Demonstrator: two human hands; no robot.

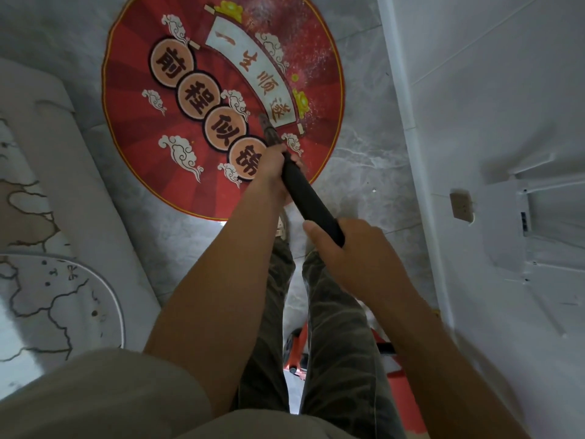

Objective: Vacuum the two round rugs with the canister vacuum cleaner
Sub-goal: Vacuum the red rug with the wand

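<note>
A round red rug [133, 99] with Chinese characters and cloud motifs lies on the grey floor ahead of me. White dust speckles its upper right part. A black vacuum wand [308, 199] slants from lower right up to the left, and its tip [266, 125] touches the rug near the white scroll picture. My left hand [273, 167] grips the wand low down, close to the nozzle end. My right hand [351, 248] grips the wand's upper end. A red-orange canister vacuum [400, 388] shows behind my legs at the bottom.
A white wall with a baseboard [421, 172] runs along the right side. On the left stands a marble-patterned round table [63, 305] and pale furniture [47, 147]. Grey marble floor [364, 172] lies between the rug and the wall.
</note>
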